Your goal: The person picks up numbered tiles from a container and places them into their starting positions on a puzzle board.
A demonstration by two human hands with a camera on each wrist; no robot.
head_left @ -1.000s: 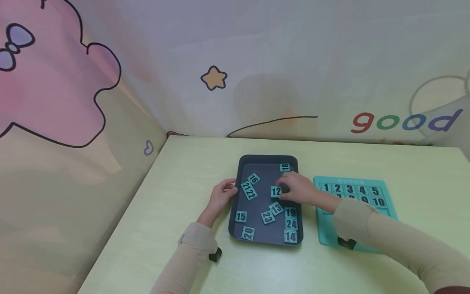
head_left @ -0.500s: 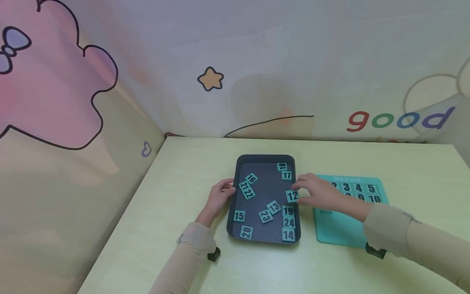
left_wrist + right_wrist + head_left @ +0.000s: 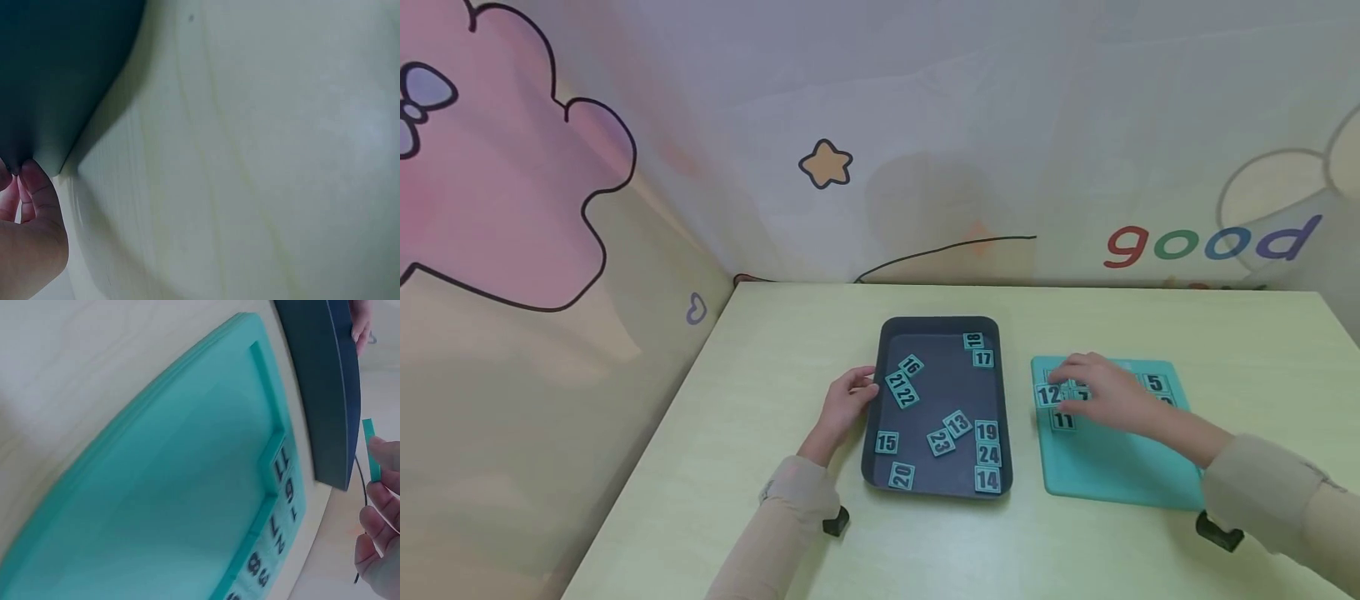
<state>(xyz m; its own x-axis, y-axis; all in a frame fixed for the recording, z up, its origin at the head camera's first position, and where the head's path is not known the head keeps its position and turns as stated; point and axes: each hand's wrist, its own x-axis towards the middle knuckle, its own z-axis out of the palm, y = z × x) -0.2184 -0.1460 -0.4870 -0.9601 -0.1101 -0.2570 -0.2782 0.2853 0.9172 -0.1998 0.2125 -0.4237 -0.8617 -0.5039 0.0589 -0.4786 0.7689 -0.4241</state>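
My right hand [image 3: 1108, 396] pinches a teal number tile [image 3: 1048, 395] marked 12 between thumb and fingers. It is over the upper left of the teal number board [image 3: 1112, 467]; in the right wrist view the tile [image 3: 372, 450] appears edge-on, raised off the board. Tile 11 [image 3: 1063, 421] sits in the board below the hand, which covers several tiles of the upper rows. At the left, my left hand [image 3: 844, 404] grips the dark tray [image 3: 932, 350] by its left rim; the left wrist view shows thumb and fingers [image 3: 41, 187] pinching this edge.
Several loose number tiles lie in the tray, among them 16 [image 3: 912, 365], 13 [image 3: 957, 424] and 20 [image 3: 902, 476]. Tiles 19, 24 and 14 line its right side. A strip of pale table [image 3: 1026, 467] separates tray and board. A printed wall sheet [image 3: 925, 125] stands behind the table.
My right hand has carried tile 12 rightward out of the tray, over its rim, to above the board. Tile 17 has come into sight. The left hand stays at the tray's rim.
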